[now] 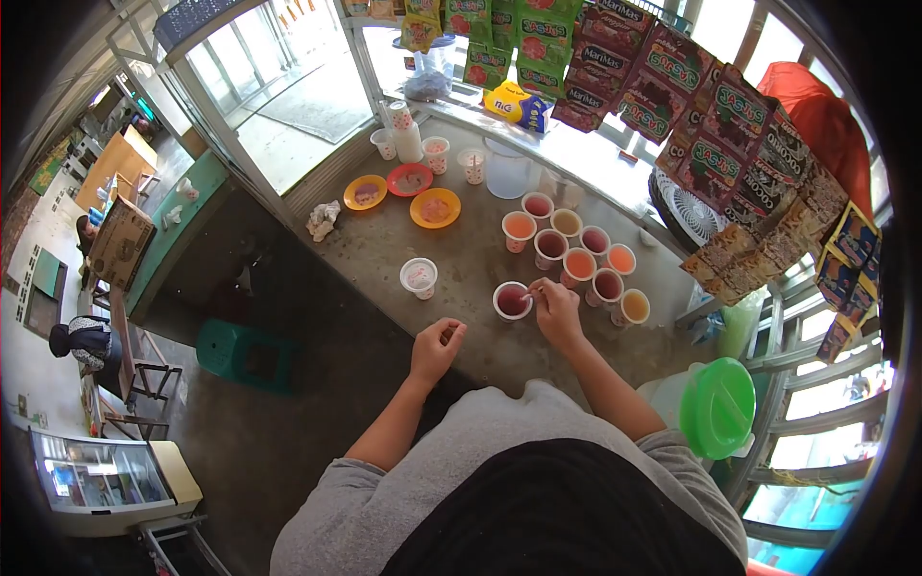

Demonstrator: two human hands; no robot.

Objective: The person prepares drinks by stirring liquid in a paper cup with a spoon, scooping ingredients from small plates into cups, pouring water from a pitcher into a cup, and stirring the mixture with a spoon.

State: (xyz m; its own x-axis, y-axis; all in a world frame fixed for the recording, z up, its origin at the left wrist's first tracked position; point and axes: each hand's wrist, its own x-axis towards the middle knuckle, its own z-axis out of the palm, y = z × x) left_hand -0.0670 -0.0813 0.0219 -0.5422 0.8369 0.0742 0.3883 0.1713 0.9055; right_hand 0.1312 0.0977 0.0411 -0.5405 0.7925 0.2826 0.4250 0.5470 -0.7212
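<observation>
My right hand (556, 307) pinches a thin pale utensil (524, 297) that dips into a cup of dark red drink (509, 303). Its exact kind is too small to tell. My left hand (438, 349) hovers by the counter's front edge, fingers curled in, with nothing visible in them. Up and left of that hand stands a white cup (419, 276) with pale contents. Beyond my right hand several filled cups cluster together, among them an orange drink (519, 227), a dark red drink (550, 246) and a yellowish drink (634, 306).
Farther back on the counter (365, 252) are orange plates (437, 208), a red plate (410, 180), a clear container (507, 171) and crumpled paper (324, 221). Drink sachets (663, 82) hang above. A green-lidded bucket (715, 408) stands right; a green stool (245, 355) is left.
</observation>
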